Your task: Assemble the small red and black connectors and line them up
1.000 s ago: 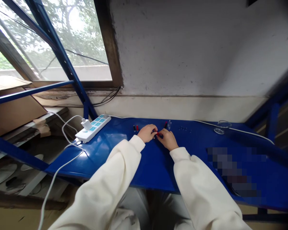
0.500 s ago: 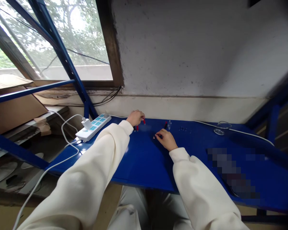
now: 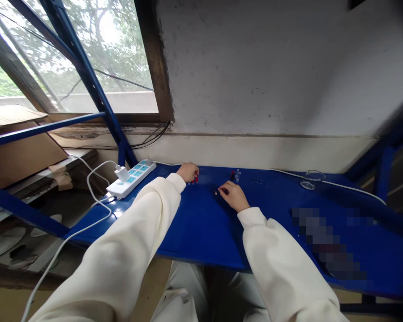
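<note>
My left hand (image 3: 187, 171) is at the back of the blue table, its fingers closed on a small red cylinder-shaped piece (image 3: 197, 179). Beside it, another red piece (image 3: 193, 180) stands partly hidden by the fingers. To the right, my right hand (image 3: 233, 195) pinches a small dark stick-like piece (image 3: 226, 191) just over the tabletop; a pale tip (image 3: 216, 192) shows past the fingertips. Behind that hand are a slim black-and-red piece (image 3: 232, 175) and clear tube-like pieces (image 3: 237, 175). Their exact kind is too small to make out.
Several tiny clear bits (image 3: 256, 181) lie farther right, near a clear round ring (image 3: 307, 184) and a white cable (image 3: 349, 188). A white power strip (image 3: 131, 180) with a plugged-in charger sits at left. A blurred patch (image 3: 325, 241) covers the right front.
My left hand has moved slightly down and left with the red piece, bringing it beside the other red piece. My right hand stays nearly in place.
</note>
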Motion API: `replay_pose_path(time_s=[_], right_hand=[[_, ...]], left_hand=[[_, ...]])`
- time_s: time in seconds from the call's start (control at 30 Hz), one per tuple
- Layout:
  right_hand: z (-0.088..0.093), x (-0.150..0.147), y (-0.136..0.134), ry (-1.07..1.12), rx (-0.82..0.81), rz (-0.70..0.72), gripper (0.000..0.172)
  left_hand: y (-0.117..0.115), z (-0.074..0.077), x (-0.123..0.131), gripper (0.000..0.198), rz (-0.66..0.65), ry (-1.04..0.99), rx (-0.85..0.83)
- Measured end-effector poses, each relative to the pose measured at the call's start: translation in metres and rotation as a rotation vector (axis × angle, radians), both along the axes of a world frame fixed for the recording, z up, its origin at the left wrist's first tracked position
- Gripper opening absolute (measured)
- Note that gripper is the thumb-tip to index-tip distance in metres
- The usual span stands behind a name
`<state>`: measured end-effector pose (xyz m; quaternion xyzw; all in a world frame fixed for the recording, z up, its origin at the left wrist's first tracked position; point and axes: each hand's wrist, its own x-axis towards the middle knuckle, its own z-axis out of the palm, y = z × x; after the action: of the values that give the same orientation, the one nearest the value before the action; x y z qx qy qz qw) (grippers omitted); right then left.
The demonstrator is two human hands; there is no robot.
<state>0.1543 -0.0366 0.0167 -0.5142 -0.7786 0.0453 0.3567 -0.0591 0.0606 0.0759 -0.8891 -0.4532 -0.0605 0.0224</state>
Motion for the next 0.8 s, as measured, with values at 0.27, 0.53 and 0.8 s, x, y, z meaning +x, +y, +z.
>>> replay_pose_path(time_s=[0.27, 0.53, 0.8], right_hand=[[0.0003, -0.0001, 0.0004, -0.017, 0.008, -0.009, 0.02], [-0.0011, 0.0009, 0.0013, -0.018, 0.023, -0.014, 0.021], [-0.0016, 0.0012, 0.002, -0.018, 0.027, -0.015, 0.021]], left_hand=[[-0.0028, 0.0021, 0.0023, 0.018, 0.006, -0.001, 0.001], [-0.0041, 0.0038, 0.0037, 0.016, -0.011, -0.002, -0.011], [-0.0053, 0.0057, 0.0044, 0.017, 0.005, 0.048, -0.011]])
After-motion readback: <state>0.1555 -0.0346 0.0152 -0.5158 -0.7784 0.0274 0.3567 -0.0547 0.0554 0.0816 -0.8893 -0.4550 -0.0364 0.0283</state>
